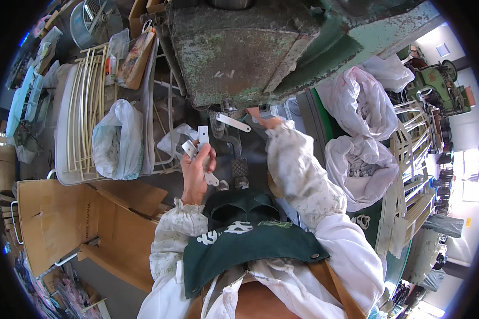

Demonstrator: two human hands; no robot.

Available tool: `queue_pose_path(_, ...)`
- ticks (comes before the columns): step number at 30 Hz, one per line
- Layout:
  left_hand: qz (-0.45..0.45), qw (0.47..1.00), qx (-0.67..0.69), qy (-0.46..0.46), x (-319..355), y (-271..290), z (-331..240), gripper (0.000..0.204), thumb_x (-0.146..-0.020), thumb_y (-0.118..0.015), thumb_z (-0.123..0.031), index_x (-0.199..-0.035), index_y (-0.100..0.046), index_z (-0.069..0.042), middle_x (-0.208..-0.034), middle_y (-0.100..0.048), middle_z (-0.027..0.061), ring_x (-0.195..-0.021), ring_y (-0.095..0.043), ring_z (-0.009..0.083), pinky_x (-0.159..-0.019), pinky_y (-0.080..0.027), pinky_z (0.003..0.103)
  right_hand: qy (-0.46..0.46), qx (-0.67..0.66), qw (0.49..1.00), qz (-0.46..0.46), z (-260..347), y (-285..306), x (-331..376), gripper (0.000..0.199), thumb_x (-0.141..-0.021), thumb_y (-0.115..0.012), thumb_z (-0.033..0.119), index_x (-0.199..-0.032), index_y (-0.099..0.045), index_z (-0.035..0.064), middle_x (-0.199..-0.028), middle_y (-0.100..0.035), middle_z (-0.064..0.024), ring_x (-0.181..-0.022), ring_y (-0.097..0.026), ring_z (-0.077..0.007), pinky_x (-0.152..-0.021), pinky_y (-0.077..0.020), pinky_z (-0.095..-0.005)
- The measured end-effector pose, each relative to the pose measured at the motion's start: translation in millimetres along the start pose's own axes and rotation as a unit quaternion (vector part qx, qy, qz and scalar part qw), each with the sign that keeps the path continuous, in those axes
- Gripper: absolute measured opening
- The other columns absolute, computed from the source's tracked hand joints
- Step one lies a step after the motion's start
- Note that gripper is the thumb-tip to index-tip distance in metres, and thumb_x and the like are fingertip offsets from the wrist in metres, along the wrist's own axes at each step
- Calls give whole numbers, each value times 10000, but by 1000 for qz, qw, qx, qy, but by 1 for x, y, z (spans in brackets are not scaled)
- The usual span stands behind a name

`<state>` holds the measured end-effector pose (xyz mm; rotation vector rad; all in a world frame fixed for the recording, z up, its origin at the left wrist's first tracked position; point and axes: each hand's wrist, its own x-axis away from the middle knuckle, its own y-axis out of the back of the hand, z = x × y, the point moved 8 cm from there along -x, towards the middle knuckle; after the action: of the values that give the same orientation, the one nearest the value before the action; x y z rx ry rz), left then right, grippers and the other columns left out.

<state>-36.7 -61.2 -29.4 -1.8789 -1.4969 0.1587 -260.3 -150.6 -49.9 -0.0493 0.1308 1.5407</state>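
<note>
My left hand (197,171) is closed around several flat white metal strips (203,137) with small round holes, fanned out above and below the fingers. Ahead of it, a similar white strip (233,123) lies slantwise at the tooling (226,108) under a worn green machine (234,58). My right hand (269,121) reaches in beside that strip from the right, fingers stretched toward the tooling. Its fingertips look apart from the strip, though part of the hand is hidden by the patterned sleeve. Below the tooling is a checkered foot pedal (239,168), close to my shoes.
White sacks (361,165) holding small parts stand at right, beside racks of pale strips (410,143). At left are a plastic bag (118,141) on a rack of thin rods (85,106), an open cardboard box (64,218) and a round fan (95,22).
</note>
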Motion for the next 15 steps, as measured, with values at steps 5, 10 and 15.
queue_pose_path(5,13,1000,24,-8,1,3,-7,201,-901,-573,-129,-1044,-557,10,-819,-630,115,-496,-479,113,-435,-323,227,-167,20,984,57,59,-38,28,177,-795,-703,103,-951,-685,23,-900,-657,-58,-822,-569,-138,-695,-465,-295)
queue_pose_path(10,0,998,-66,-3,4,-7,-17,187,-909,-577,-141,-1013,-554,13,-773,-632,113,-500,-540,136,-424,-369,240,-172,74,982,-13,47,-34,24,254,-743,-770,188,-914,-677,25,-867,-656,-32,-767,-557,-104,-670,-464,-283)
queue_pose_path(15,25,996,-87,-9,-4,-23,-28,175,-909,-582,-155,-970,-548,5,-726,-611,97,-473,-535,135,-404,-365,237,-45,119,992,-1,96,-29,39,265,-761,-775,221,-874,-665,9,-807,-655,-30,-710,-560,-104,-647,-462,-285)
